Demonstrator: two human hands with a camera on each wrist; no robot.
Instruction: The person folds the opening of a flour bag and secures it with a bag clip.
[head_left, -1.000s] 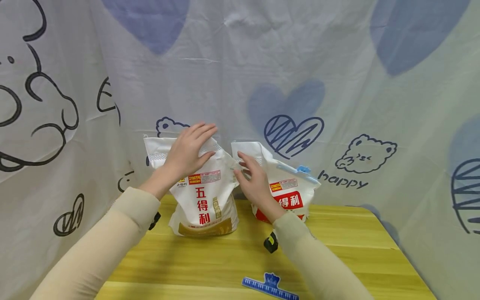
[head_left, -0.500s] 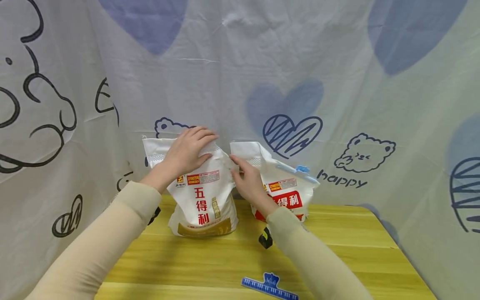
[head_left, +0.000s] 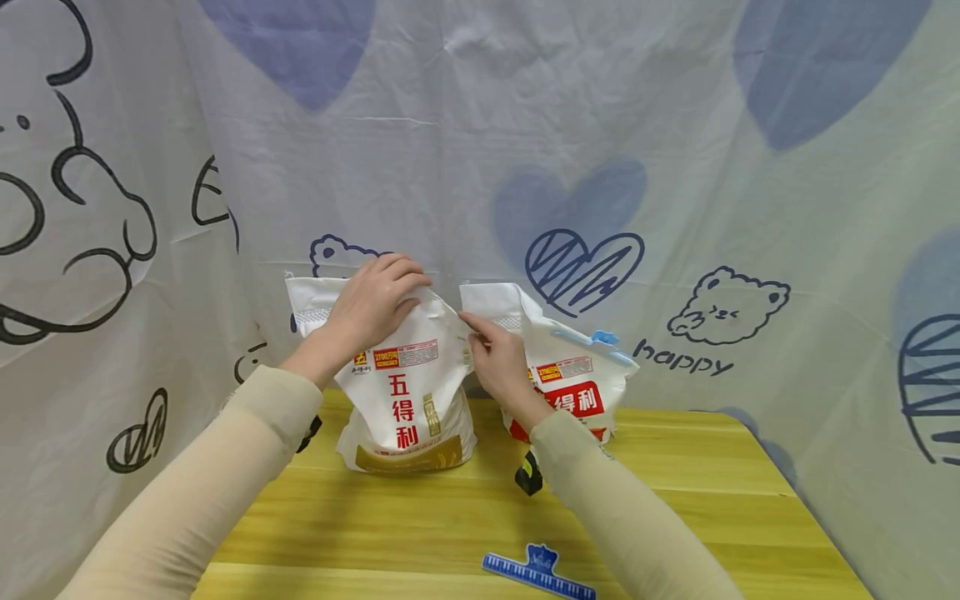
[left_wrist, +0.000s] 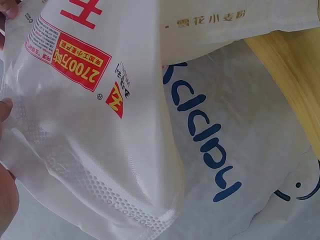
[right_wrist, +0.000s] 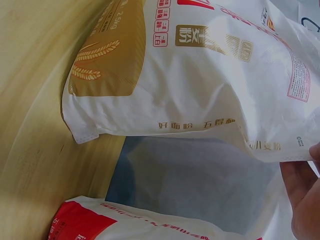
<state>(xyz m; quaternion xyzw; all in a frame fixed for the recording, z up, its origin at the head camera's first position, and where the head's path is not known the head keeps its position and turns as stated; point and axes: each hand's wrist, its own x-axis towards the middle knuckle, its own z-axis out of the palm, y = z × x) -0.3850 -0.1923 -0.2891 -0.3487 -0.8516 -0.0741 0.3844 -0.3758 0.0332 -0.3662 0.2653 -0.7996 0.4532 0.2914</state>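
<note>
A white flour bag [head_left: 408,392] with red characters and a gold base stands upright on the wooden table. Over its top lies my left hand [head_left: 375,300], fingers behind and thumb in front, gripping the upper part. My right hand [head_left: 501,362] pinches the bag's upper right edge between thumb and fingers. In the right wrist view, the fingers [right_wrist: 302,192] hold that edge of the flour bag [right_wrist: 200,95], whose gold panel reads 2.5kg. The left wrist view has the bag's top [left_wrist: 100,150] folded and creased, with only parts of the hand at the left border.
A second flour bag [head_left: 581,379] with a red label stands close on the right, a light blue clip [head_left: 592,343] across its top. On the table [head_left: 712,492] near the front lies a blue piano-key clip [head_left: 538,571]. A printed curtain [head_left: 465,125] hangs behind.
My right hand has moved left onto the bag's upper right edge and now pinches it. My left hand has lowered slightly onto the top, its fingers bending closer round it.
</note>
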